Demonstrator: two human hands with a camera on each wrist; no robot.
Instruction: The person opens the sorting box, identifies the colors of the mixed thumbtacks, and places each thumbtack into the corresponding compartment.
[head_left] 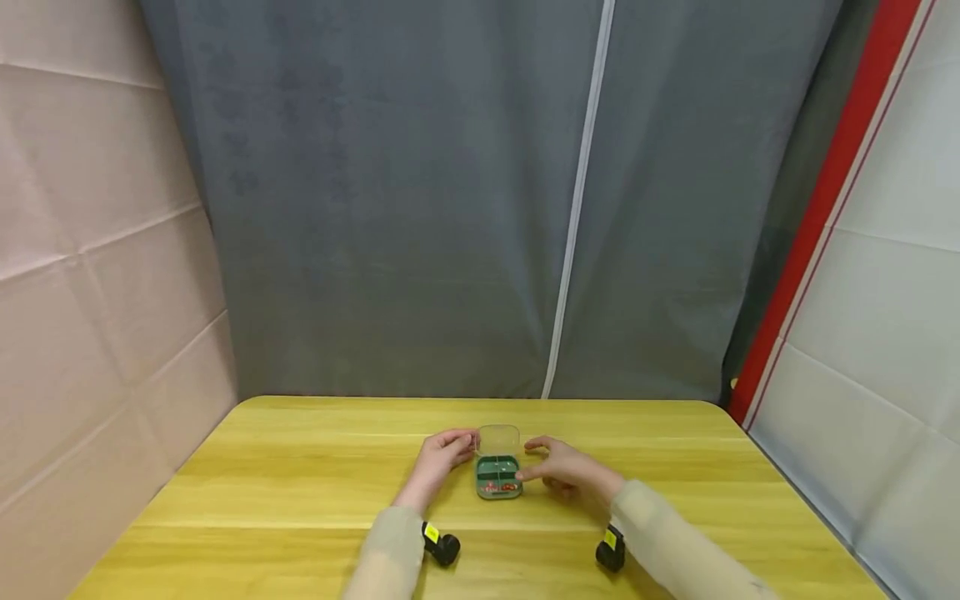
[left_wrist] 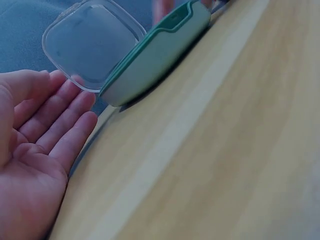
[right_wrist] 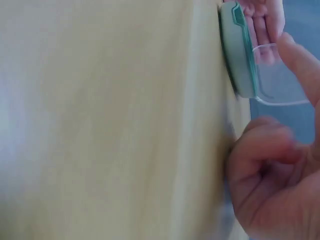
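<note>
Bare fingers (left_wrist: 65,112) of the left hand (head_left: 442,454) lie straight and relaxed, palm open, their tips at the edge of the clear lid (head_left: 498,439), grasping nothing. The right hand (head_left: 562,471) has its fingers (right_wrist: 260,145) loosely curled, the thumb tip against the box's right side and a fingertip at the lid's far edge; whether it truly pinches the box I cannot tell. Between the two hands sits the green box (head_left: 498,477), flat on the counter (head_left: 300,500), its lid raised upright at the back. Small red bits (head_left: 501,487) lie in its near compartment; what they are is too small to tell. Both sleeves are pale, and a black wrist camera (head_left: 441,546) with a yellow tag rides on each forearm. Behind the yellow wooden counter hangs a grey curtain (head_left: 412,208).
</note>
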